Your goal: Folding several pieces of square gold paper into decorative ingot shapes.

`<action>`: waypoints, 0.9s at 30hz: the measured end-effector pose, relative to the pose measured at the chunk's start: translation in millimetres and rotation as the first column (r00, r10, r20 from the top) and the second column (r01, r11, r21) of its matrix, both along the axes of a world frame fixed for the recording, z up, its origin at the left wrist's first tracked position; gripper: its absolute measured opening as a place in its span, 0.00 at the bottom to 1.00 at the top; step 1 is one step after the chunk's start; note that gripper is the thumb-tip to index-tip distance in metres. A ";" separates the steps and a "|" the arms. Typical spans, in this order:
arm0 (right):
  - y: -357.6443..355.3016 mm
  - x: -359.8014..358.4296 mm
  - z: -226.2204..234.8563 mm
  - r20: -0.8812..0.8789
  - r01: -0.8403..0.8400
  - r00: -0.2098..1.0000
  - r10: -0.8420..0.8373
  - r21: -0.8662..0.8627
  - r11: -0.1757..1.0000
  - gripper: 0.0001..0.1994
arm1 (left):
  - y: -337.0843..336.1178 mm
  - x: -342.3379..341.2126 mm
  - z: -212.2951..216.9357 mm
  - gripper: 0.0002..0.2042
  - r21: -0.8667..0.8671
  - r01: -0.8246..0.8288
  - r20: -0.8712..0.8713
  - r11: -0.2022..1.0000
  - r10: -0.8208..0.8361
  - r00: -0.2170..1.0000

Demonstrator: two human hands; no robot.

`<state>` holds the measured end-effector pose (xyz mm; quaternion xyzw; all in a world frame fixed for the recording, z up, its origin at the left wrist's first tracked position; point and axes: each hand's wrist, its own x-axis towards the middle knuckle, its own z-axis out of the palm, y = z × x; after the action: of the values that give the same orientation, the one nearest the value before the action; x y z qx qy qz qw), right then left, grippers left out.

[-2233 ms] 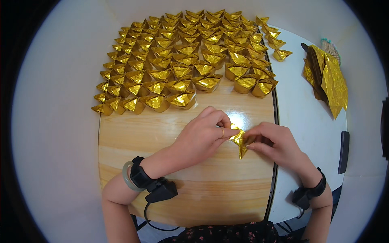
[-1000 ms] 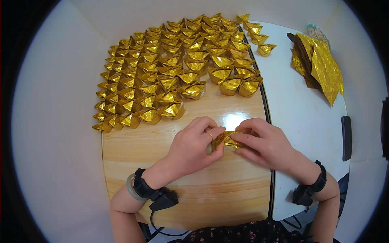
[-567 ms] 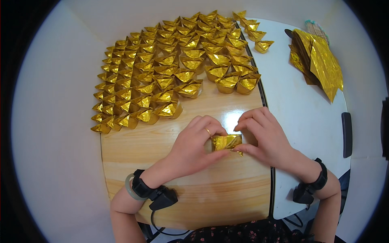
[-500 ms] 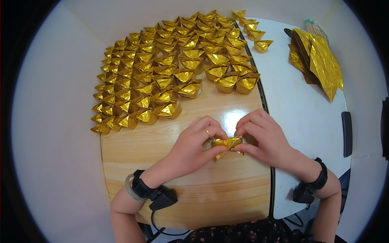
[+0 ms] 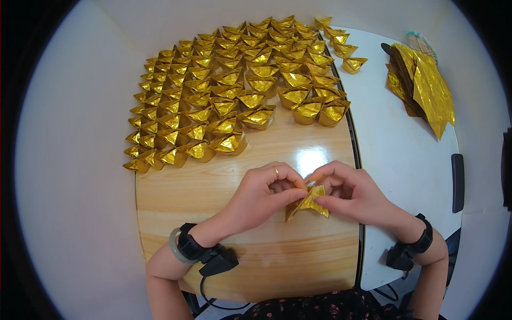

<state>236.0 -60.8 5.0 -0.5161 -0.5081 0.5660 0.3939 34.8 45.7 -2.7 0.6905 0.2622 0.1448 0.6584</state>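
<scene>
A small folded piece of gold paper (image 5: pixel 308 202) is pinched between both hands just above the wooden board (image 5: pixel 213 213). My left hand (image 5: pixel 264 194) grips its left side with thumb and fingertips; a ring shows on one finger. My right hand (image 5: pixel 349 194) holds the right side, fingers curled over the top. Both wrists carry black bands. Beyond the hands, several rows of finished gold paper ingots (image 5: pixel 229 90) cover the far half of the board.
A stack of flat gold paper sheets (image 5: pixel 424 88) lies at the far right on the white table (image 5: pixel 400 149). A few ingots (image 5: pixel 346 50) sit off the board's far right corner. A dark flat object (image 5: pixel 457 182) lies at the right edge.
The hands have kept folding the gold piece, shifting slightly left and nearer. The piece has gone from a flat wider shape to a smaller, pinched, pointed form.
</scene>
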 end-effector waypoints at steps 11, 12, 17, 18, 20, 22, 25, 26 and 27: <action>-0.6 3.2 -6.5 0.108 0.023 0.993 -0.045 0.195 0.981 0.20 | -4.4 1.9 5.1 0.07 0.199 -0.029 0.031 0.979 0.023 0.999; -0.7 3.5 -6.1 0.126 0.029 0.990 -0.055 0.205 0.978 0.19 | -4.2 1.8 5.1 0.06 0.225 -0.018 0.020 0.974 0.014 1.000; -2.2 2.7 -8.9 0.143 0.056 0.985 -0.093 0.248 0.967 0.16 | -4.4 3.4 4.0 0.06 0.277 -0.011 0.020 0.961 0.005 1.000; -2.2 2.7 -8.5 0.145 0.061 0.984 -0.102 0.267 0.962 0.15 | -4.4 3.8 4.1 0.06 0.280 -0.010 0.032 0.960 0.002 1.000; -2.3 2.2 -7.8 0.144 0.067 0.983 -0.112 0.285 0.956 0.14 | -4.2 2.9 3.7 0.06 0.235 0.004 0.027 0.972 -0.011 1.000; -2.1 1.9 -7.2 0.151 0.098 0.977 -0.150 0.305 0.947 0.13 | -4.3 1.9 4.3 0.06 0.190 0.018 0.024 0.982 -0.023 0.999; -2.7 3.9 -6.9 0.143 0.090 0.981 -0.134 0.275 0.957 0.16 | -4.7 0.8 8.1 0.06 0.172 0.020 -0.015 0.985 -0.018 1.000; -2.4 4.1 -7.2 0.144 0.093 0.980 -0.136 0.276 0.957 0.16 | -4.2 0.3 9.2 0.06 0.145 0.048 -0.049 0.988 -0.041 0.998; -1.5 4.1 -7.8 0.031 0.122 0.991 -0.133 0.238 0.964 0.16 | -4.0 0.2 9.8 0.07 0.118 0.074 -0.082 0.990 -0.065 0.995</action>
<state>240.1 -62.3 -2.8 -0.5104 -0.5466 0.4629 0.4758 35.0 41.7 7.1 0.7429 0.2540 0.1104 0.6094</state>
